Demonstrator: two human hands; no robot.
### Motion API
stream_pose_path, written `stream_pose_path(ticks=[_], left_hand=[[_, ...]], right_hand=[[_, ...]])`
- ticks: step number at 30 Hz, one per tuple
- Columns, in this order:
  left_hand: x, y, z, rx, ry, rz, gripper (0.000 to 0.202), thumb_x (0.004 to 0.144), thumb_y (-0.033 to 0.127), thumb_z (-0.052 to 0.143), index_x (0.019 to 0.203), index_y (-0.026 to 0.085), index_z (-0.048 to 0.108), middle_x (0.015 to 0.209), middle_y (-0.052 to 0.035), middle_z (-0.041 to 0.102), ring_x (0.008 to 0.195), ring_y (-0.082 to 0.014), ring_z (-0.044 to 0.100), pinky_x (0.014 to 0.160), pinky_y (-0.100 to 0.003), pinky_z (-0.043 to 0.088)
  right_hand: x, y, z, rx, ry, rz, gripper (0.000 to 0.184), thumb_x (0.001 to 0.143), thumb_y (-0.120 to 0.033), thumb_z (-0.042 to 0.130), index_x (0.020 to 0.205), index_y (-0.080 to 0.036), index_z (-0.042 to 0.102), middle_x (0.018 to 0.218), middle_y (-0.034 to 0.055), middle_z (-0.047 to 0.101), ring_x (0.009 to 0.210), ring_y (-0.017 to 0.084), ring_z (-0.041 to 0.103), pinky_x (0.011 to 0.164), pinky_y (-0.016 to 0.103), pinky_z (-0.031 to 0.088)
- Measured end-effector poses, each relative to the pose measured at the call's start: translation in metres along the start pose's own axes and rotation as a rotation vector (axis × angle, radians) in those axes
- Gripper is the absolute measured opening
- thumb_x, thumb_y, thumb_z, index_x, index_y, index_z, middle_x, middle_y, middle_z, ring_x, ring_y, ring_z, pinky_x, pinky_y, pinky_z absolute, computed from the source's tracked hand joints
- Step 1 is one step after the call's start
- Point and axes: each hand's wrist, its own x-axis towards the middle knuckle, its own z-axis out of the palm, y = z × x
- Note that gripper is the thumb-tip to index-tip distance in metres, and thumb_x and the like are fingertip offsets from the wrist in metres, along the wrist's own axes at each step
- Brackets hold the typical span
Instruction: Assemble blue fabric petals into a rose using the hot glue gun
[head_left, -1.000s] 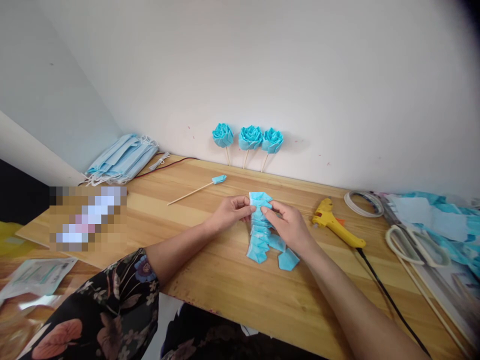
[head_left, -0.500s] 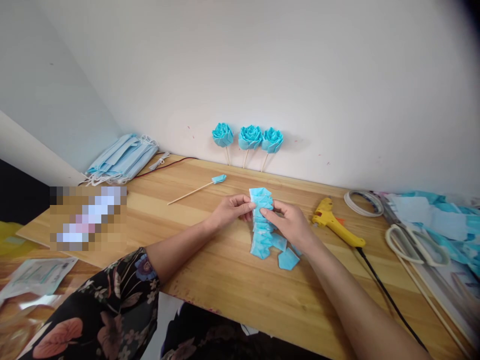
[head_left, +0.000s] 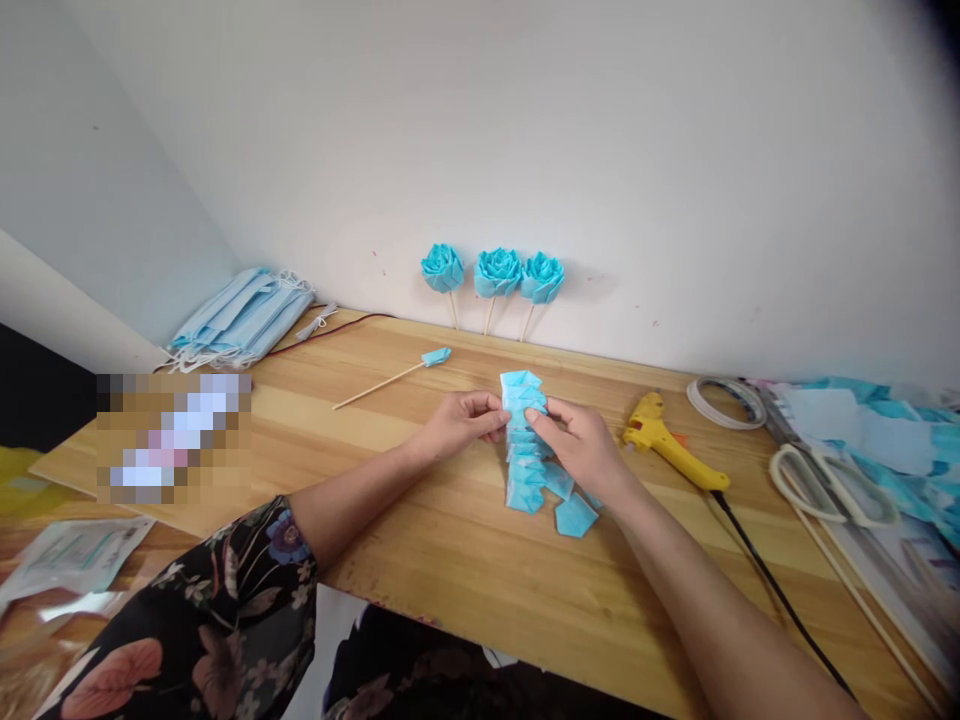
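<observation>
A strip of overlapping folded blue fabric petals [head_left: 526, 470] runs toward me over the wooden table [head_left: 420, 560]. My left hand [head_left: 469, 422] pinches its left edge near the far end. From the right, my right hand [head_left: 574, 435] grips the same strip between thumb and fingers. Loose blue petals [head_left: 576, 515] lie beside its near end, partly under my right hand. Left of the far end rests a thin stick with a small blue bud [head_left: 436, 357] on its tip. Three blue fabric roses on sticks [head_left: 498, 273] lean against the wall behind.
A yellow glue gun [head_left: 671, 440] with a black cord lies right of my right hand. Beyond it are a roll of tape [head_left: 726, 402], white-handled scissors [head_left: 832, 488] and a heap of blue fabric pieces [head_left: 892, 440]. Face masks [head_left: 240, 315] are stacked at back left, behind a blurred-out item.
The strip's near end has shifted slightly up and right, and its petals sit a little straighter. Both hands keep their hold with small finger movements. The view has shifted slightly.
</observation>
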Motion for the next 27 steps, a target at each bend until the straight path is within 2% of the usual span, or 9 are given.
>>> stream_pose_path(ticks=[3,6,8,10,12,15,18,22,27], left_hand=[[-0.0009,0.0022,-0.0010,0.005,0.004,0.012,0.045,0.071,0.055,0.074,0.073,0.012,0.061,0.064,0.0000,0.059,0.058,-0.0085,0.053,0.061,-0.023,0.041],[-0.0007,0.0029,-0.0025,0.005,0.058,0.022,0.044,0.073,0.055,0.073,0.072,0.012,0.061,0.064,-0.0006,0.060,0.059,-0.0087,0.053,0.062,-0.023,0.041],[0.0001,0.0021,-0.0034,0.000,0.088,0.039,0.042,0.075,0.053,0.072,0.072,0.012,0.062,0.064,-0.0010,0.060,0.059,-0.0088,0.054,0.063,-0.023,0.041],[0.0012,0.0006,-0.0041,-0.006,0.095,0.057,0.041,0.076,0.052,0.070,0.072,0.012,0.062,0.065,-0.0015,0.061,0.059,-0.0089,0.054,0.063,-0.023,0.041],[0.0020,-0.0008,-0.0043,-0.017,0.080,0.055,0.042,0.079,0.053,0.066,0.073,0.012,0.062,0.066,-0.0022,0.062,0.059,-0.0095,0.055,0.063,-0.024,0.041],[0.0022,-0.0017,-0.0037,-0.019,0.022,0.025,0.046,0.083,0.058,0.058,0.074,0.013,0.062,0.066,-0.0035,0.062,0.060,-0.0111,0.057,0.062,-0.024,0.042],[0.0017,-0.0014,-0.0020,0.024,-0.011,0.016,0.047,0.078,0.059,0.065,0.074,0.013,0.060,0.065,-0.0025,0.062,0.060,-0.0103,0.055,0.062,-0.024,0.042],[0.0019,-0.0020,0.0003,-0.009,0.000,0.021,0.048,0.066,0.056,0.077,0.074,0.014,0.057,0.064,0.0007,0.059,0.058,-0.0086,0.052,0.061,-0.023,0.041],[0.0012,-0.0021,0.0007,0.005,-0.013,0.027,0.046,0.068,0.055,0.076,0.070,0.013,0.056,0.064,0.0002,0.060,0.060,-0.0086,0.053,0.062,-0.023,0.041]], right_hand=[[0.0007,0.0001,-0.0010,0.066,-0.002,0.030,0.038,0.089,-0.051,0.051,0.068,-0.019,0.052,0.061,-0.0029,0.044,0.057,0.012,0.043,0.052,0.025,0.037],[0.0018,-0.0016,-0.0037,0.104,-0.016,-0.011,0.043,0.092,-0.053,0.045,0.065,-0.020,0.047,0.062,-0.0024,0.042,0.060,0.013,0.042,0.056,0.025,0.037],[0.0022,-0.0023,-0.0049,0.127,-0.070,-0.038,0.042,0.092,-0.054,0.045,0.068,-0.019,0.051,0.066,-0.0016,0.047,0.063,0.014,0.044,0.059,0.026,0.039],[0.0023,-0.0016,-0.0050,0.141,-0.117,-0.023,0.036,0.089,-0.052,0.053,0.076,-0.019,0.058,0.071,-0.0008,0.054,0.067,0.014,0.049,0.061,0.025,0.041],[0.0024,0.0003,-0.0041,0.130,-0.105,0.003,0.030,0.085,-0.048,0.059,0.081,-0.019,0.061,0.075,-0.0002,0.059,0.070,0.015,0.053,0.063,0.026,0.043],[0.0027,0.0033,-0.0025,0.100,-0.059,0.016,0.027,0.085,-0.044,0.059,0.080,-0.018,0.062,0.074,-0.0004,0.060,0.069,0.015,0.054,0.065,0.026,0.044],[0.0028,0.0035,-0.0015,0.085,-0.055,0.012,0.026,0.085,-0.044,0.059,0.079,-0.019,0.062,0.073,-0.0008,0.060,0.068,0.015,0.053,0.064,0.026,0.043],[0.0018,-0.0011,-0.0007,0.009,-0.028,-0.021,0.027,0.085,-0.044,0.058,0.075,-0.019,0.062,0.071,-0.0006,0.060,0.068,0.015,0.052,0.064,0.027,0.042],[-0.0003,-0.0061,-0.0004,-0.047,-0.026,-0.031,0.030,0.087,-0.044,0.054,0.070,-0.019,0.058,0.064,-0.0021,0.052,0.062,0.014,0.045,0.057,0.026,0.036]])
